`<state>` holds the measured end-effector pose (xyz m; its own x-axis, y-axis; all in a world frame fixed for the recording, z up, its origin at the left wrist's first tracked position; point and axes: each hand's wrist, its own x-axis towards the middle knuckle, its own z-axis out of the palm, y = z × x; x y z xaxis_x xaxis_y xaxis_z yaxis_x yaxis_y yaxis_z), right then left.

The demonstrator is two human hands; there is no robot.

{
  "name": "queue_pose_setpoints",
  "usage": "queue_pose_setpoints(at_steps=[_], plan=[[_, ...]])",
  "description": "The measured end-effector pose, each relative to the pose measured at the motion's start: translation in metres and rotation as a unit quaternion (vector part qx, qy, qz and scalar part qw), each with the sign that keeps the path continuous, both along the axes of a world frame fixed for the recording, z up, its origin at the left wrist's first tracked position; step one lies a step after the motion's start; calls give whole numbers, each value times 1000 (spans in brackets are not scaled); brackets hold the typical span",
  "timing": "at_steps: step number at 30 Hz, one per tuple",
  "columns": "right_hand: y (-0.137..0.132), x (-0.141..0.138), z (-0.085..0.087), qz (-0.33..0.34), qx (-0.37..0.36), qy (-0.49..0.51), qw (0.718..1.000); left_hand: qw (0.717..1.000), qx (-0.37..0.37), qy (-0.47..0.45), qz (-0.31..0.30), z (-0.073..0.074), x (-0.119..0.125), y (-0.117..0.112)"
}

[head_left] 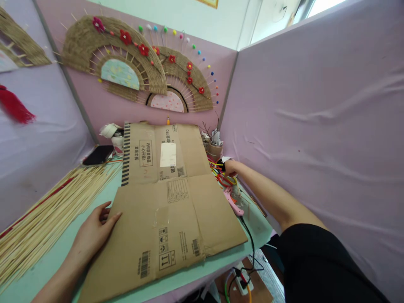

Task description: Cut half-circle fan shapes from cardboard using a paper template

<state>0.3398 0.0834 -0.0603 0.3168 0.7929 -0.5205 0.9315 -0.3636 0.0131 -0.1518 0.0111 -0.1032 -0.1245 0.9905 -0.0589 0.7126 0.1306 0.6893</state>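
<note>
A large flattened cardboard sheet (167,202) lies on the pale green table (47,261), its far end tilted up. My left hand (93,231) rests on the sheet's left edge, fingers partly curled over it. My right hand (229,167) reaches past the sheet's right side into a heap of coloured wires and loops (224,176); its fingers are hidden there. A pink glue gun (232,202) lies just below that hand, with a black cord running off the table.
Long bamboo sticks (47,210) lie in a bundle along the left. A black phone (98,155), a cup (118,143) and a holder with tools (215,147) stand at the back. Woven fans (126,63) hang on the pink partitions. A power strip (241,282) lies on the floor.
</note>
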Motion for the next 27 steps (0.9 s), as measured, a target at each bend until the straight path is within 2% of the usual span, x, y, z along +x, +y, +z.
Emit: queue_pose_setpoints(at_steps=[4, 8, 11, 14, 17, 19, 22, 26, 27], plan=[[-4, -13, -7, -27, -29, -35, 999, 1000, 5, 3, 3, -2, 0, 1], [-3, -19, 1, -18, -12, -70, 997, 1000, 15, -10, -1, -8, -3, 2], [0, -23, 16, 5, 17, -103, 995, 999, 28, -13, -7, -11, -6, 2], [-1, -28, 39, 25, 53, -140, 988, 999, 42, -8, -9, -13, -8, 3], [-14, -34, 63, 31, 87, -182, 979, 999, 41, -2, -15, -12, -6, 2], [-32, -35, 78, 28, 98, -209, 973, 999, 43, -9, -13, -11, -5, 1], [-73, -33, 95, 20, 93, -236, 967, 998, 50, -26, -8, -10, -4, -3], [-145, -30, 105, 17, 99, -241, 965, 996, 74, -42, -21, -11, -9, -9], [-162, -31, 104, 13, 125, -223, 967, 996, 75, -44, -27, -11, -11, -11]])
